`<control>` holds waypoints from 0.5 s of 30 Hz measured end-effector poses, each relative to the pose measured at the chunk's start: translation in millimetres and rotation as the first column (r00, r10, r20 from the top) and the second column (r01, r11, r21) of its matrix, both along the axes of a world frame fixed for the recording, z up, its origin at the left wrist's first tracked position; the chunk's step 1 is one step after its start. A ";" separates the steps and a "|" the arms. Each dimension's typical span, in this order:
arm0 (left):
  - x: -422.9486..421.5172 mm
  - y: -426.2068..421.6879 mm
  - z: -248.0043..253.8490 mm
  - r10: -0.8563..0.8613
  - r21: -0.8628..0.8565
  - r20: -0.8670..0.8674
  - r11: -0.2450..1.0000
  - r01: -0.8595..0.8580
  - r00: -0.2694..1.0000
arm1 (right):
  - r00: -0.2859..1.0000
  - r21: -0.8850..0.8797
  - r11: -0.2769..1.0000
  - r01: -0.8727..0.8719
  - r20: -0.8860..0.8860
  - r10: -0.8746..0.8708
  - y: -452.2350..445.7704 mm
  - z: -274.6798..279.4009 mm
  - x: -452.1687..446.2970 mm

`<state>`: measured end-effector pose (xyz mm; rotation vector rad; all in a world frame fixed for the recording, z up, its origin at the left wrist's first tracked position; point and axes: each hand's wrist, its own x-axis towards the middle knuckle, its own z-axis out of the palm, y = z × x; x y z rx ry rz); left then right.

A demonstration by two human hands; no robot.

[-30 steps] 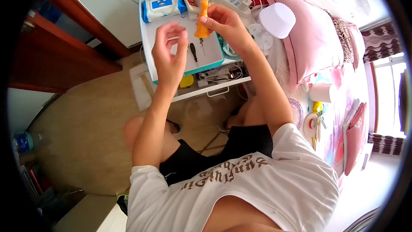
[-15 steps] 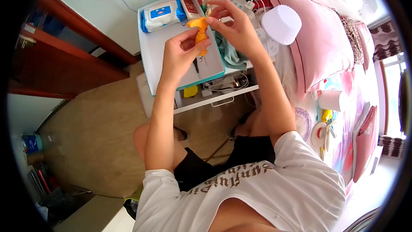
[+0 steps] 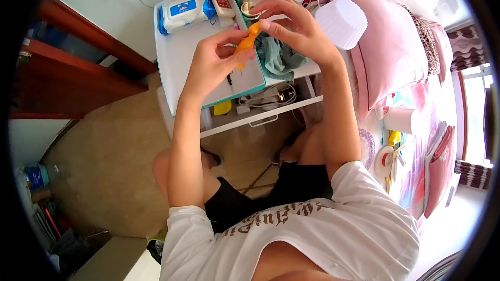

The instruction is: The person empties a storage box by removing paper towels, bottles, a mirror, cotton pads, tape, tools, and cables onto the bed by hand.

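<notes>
An orange tool (image 3: 246,47) is held slantwise above the right part of a white tray (image 3: 174,80) with teal sides. My left hand (image 3: 219,57) is closed round its lower body. At the tool's upper end, the thumb and fingers of my right hand (image 3: 291,26) are closed on it. Below the tool a small black tool (image 3: 229,78) lies in the tray, partly hidden. A white and blue wipes pack (image 3: 185,11) and a red and white calculator-like device (image 3: 222,3) are at the tray's back.
A green cloth (image 3: 277,58) lies right of the tray. Below is an open drawer (image 3: 260,114) with cables and a yellow item (image 3: 222,107). A white ribbed lampshade (image 3: 341,23) stands beside a pink pillow (image 3: 388,52). Scissors (image 3: 397,158) and a white cup (image 3: 400,120) are on the bed.
My left hand, at first empty and open, has closed on the orange tool. The tool has turned and its wide end no longer points down. My right hand has shifted to its upper end.
</notes>
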<state>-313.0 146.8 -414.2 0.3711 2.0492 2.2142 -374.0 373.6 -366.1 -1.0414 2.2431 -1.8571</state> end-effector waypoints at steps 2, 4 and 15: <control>-1.6 -1.1 1.5 -0.039 -0.060 -0.023 0.997 0.038 0.999 | 0.998 0.054 0.997 -0.057 -0.015 0.057 3.8 -3.5 -1.7; -1.3 -1.1 1.8 -0.036 -0.075 -0.015 0.997 0.035 0.999 | 0.993 0.111 0.988 -0.109 -0.035 0.113 5.6 -6.7 -4.2; -2.9 -0.8 -0.1 -0.022 -0.033 0.002 0.999 0.022 1.000 | 0.953 0.079 0.996 0.042 -0.302 -0.016 -1.4 -14.1 -5.5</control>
